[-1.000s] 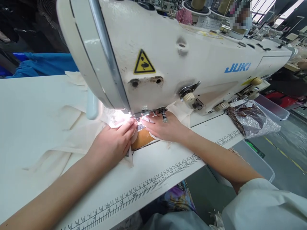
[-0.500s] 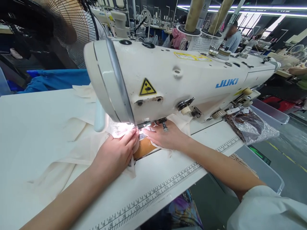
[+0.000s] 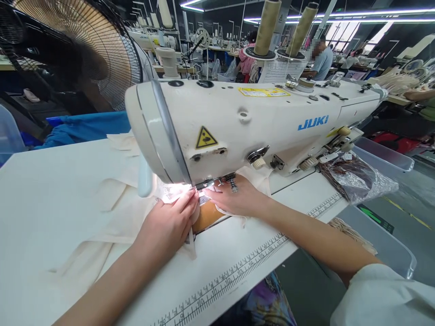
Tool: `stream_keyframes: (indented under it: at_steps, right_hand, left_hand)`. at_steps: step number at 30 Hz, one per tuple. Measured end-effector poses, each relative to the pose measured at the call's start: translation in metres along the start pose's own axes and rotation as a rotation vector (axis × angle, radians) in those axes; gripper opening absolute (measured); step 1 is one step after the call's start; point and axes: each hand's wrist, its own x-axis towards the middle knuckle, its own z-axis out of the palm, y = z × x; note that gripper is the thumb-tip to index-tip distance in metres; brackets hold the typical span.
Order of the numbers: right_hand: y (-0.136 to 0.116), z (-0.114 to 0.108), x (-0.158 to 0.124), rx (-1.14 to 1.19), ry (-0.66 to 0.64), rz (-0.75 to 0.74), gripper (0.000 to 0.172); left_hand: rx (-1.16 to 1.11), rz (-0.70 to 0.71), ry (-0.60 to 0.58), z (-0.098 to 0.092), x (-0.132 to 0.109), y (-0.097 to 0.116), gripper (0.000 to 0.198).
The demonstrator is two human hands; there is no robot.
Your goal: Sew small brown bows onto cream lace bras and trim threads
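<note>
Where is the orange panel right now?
In the head view, the orange panel sits below centre, between the left hand and right hand, beneath the JUKI sewing machine.

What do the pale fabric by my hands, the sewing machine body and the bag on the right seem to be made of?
Pale fabric: thin, matte cloth, judging by its soft folds; the fibre isn't clear.
Sewing machine body: probably metal with smooth white paint, from its sheen and dark marks around holes.
Bag: likely clear plastic film, since it's crinkled, glinting and see-through.
</note>
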Motion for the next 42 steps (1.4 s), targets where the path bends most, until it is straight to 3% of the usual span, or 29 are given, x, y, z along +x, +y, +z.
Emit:
stream_keyframes:
  at_steps: [23, 32, 42]
  right_hand:
    - [-0.003, 0.007, -0.001, 0.115, 0.003, 0.070, 0.022]
    - [-0.004, 0.010, -0.001, 0.130, 0.026, 0.089, 0.026]
    - [-0.005, 0.006, 0.000, 0.133, -0.033, 0.078, 0.026]
  left_hand:
    - [-0.061, -0.076, 0.046, 0.009, -0.004, 0.000, 0.047]
    - [0.011, -0.001, 0.075, 0.000, 0.001, -0.001, 0.047]
    - [-0.083, -0.027, 0.012, -0.002, 0.001, -0.002, 0.049]
